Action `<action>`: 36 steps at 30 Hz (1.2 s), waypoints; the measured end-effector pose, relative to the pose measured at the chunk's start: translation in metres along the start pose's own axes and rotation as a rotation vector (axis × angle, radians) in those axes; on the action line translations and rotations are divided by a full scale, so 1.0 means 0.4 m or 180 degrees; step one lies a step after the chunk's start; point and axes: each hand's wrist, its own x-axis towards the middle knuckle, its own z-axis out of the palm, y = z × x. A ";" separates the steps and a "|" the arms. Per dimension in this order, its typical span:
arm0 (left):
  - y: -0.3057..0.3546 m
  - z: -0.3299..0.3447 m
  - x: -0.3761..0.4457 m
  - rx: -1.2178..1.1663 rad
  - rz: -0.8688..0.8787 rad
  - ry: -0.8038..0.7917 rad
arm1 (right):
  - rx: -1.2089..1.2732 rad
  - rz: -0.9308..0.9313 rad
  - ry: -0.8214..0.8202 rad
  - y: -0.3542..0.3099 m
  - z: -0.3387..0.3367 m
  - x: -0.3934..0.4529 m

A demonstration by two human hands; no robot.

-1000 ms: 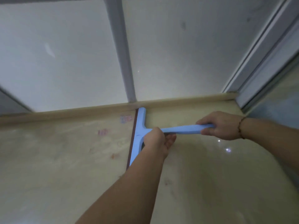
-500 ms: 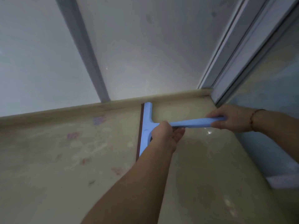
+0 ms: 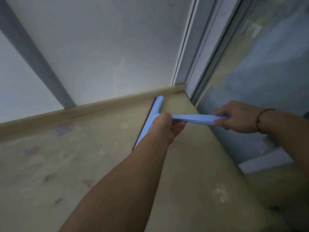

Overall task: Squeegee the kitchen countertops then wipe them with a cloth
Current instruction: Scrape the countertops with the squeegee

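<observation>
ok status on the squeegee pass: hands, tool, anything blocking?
Left hand grips squeegee at the head, right hand grips handle end. Blade edge down on countertop, top end near back ledge. Coloured smudges ahead; nothing blocking.

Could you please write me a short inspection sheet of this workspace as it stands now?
Surface: beige countertop, with faint pink and red marks at left and pale smudges at right.
Job's things: blue squeegee, blade on the countertop, top end at the back ledge; no cloth seen.
Clutter: nothing seen.
Grippers: left hand grips the squeegee by its head; right hand grips the handle's end.
Cables: nothing seen.
Surroundings: grey wall panels, window frame at right.
</observation>
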 end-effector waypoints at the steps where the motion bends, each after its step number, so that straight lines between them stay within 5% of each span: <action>1: -0.002 -0.001 0.004 0.0087 -0.0012 -0.0015 | 0.0067 0.0046 0.0015 -0.002 0.009 -0.012; 25: -0.181 -0.001 -0.084 0.2067 -0.0488 -0.0200 | 0.1627 0.0976 0.0910 -0.109 0.351 -0.331; 31: -0.232 -0.078 -0.162 0.2340 -0.0941 -0.0362 | 0.2031 0.1650 0.1055 -0.228 0.465 -0.441; 36: -0.252 -0.086 -0.237 0.2506 -0.0611 -0.0341 | 0.2217 0.2208 0.1051 -0.316 0.480 -0.442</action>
